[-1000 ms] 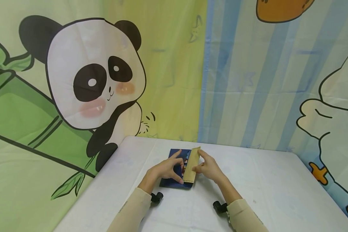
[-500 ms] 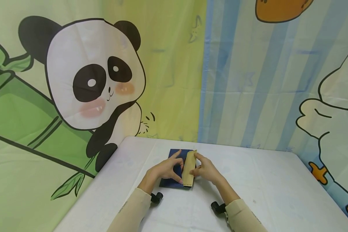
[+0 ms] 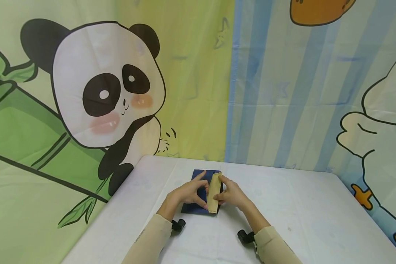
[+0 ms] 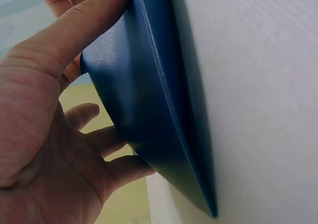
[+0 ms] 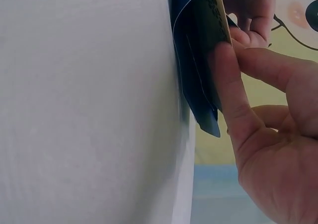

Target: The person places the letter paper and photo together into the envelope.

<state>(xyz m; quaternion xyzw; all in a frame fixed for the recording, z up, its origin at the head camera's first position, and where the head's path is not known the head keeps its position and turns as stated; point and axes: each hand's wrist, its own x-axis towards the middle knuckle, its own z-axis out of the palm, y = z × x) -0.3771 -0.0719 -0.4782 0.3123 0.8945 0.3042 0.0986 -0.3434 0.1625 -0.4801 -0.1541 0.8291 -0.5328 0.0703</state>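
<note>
A dark blue folder (image 3: 199, 175) lies on the white table, with a narrow tan card strip (image 3: 213, 192) standing along its right side. My left hand (image 3: 188, 192) presses on the folder with thumb and fingers spread in a C shape. Its thumb tip reaches the near end of the strip. From the right, my right hand (image 3: 232, 192) pinches the strip's right edge. In the right wrist view, the blue folder (image 5: 186, 60) shows curved, layered edges beneath the tan strip (image 5: 212, 15). The left wrist view has the blue panel (image 4: 134, 95) under the spread fingers.
The white table (image 3: 283, 209) extends on both sides of the folder. Behind it hangs a printed cloth with a panda (image 3: 109, 84) and blue stripes. A small black camera is worn at the left wrist (image 3: 179, 224) and the right wrist (image 3: 245, 236).
My right hand has brought the tan strip left and toward me over the folder, covering the coloured picture that showed beside it. My left hand has stayed in place.
</note>
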